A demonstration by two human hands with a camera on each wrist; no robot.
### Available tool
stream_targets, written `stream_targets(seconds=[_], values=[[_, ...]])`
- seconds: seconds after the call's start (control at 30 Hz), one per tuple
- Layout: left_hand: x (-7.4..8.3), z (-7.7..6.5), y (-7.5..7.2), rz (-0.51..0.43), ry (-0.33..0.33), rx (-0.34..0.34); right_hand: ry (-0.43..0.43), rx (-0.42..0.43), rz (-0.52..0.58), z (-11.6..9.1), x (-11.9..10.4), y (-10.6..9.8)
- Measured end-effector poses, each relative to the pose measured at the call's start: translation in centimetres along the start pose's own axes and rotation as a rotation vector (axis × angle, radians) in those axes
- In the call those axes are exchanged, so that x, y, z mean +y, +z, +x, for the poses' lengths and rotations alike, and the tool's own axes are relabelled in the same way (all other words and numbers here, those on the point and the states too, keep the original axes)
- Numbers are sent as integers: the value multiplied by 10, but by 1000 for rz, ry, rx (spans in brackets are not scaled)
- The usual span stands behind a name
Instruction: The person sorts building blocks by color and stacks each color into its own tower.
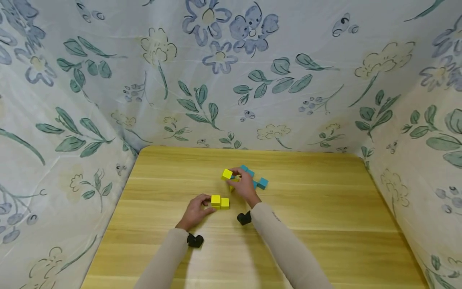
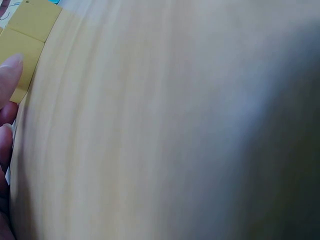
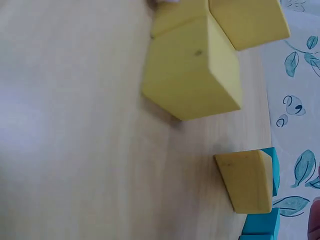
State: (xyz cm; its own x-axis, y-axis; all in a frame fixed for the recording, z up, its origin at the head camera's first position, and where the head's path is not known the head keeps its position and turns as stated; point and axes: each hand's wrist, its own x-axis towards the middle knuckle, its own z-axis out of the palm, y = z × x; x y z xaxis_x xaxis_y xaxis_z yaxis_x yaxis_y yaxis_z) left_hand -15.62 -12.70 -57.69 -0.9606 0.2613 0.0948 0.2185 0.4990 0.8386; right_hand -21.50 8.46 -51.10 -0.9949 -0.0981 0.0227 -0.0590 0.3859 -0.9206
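Note:
My right hand (image 1: 243, 185) pinches a yellow cube (image 1: 227, 174) between thumb and fingers, toward the back of the table. Partly behind that hand is another yellow cube (image 1: 234, 184). At the middle of the table, my left hand (image 1: 195, 210) holds the left side of a small group of yellow cubes (image 1: 215, 200). One cube sits on top there, and a lower one (image 1: 224, 203) is to its right. In the left wrist view the thumb (image 2: 11, 75) lies against a yellow cube face (image 2: 22, 47). The right wrist view shows the same stacked group (image 3: 190, 70) from the side.
Several blue cubes (image 1: 263, 183) lie beyond and to the right of my right hand. In the right wrist view, blue cubes (image 3: 261, 224) stand close by a single yellow cube (image 3: 245, 182). Floral cloth (image 1: 216, 100) walls in the wooden table (image 1: 325, 224) at the back and sides.

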Motion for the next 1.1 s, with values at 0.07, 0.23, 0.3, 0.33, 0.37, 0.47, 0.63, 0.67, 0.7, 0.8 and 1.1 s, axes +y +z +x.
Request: stream_targets(seconds=[0.07, 0.23, 0.3, 0.33, 0.37, 0.47, 0.63, 0.67, 0.7, 0.8, 1.1], values=[[1, 0, -1, -3, 2, 5, -17, 2, -1, -7, 2, -1], [1, 0, 0, -10, -10, 13, -70, -5, -2, -24, 8, -3], [0, 0, 0, -8, -12, 15, -84, -14, -1, -30, 11, -3], [0, 0, 1, -9, -13, 17, -88, -16, 0, -33, 13, -3], [-1, 0, 1, -7, -13, 18, -95, -21, 0, -35, 15, -2], [-2, 0, 1, -1, -12, 16, -107, -36, 2, -42, 19, -1], [-2, 0, 0, 4, -15, 0, -102, -61, 23, -50, 24, 3], [-2, 1, 0, 3, -19, -2, -100, -66, 33, -51, 25, 4], [-2, 1, 0, 0, -22, -5, -98, -72, 47, -52, 26, 5], [-3, 1, 0, -10, -25, -7, -91, -86, 81, -55, 28, 6], [-2, 2, 1, 0, -17, -9, -105, -132, 38, -59, 30, 7]])
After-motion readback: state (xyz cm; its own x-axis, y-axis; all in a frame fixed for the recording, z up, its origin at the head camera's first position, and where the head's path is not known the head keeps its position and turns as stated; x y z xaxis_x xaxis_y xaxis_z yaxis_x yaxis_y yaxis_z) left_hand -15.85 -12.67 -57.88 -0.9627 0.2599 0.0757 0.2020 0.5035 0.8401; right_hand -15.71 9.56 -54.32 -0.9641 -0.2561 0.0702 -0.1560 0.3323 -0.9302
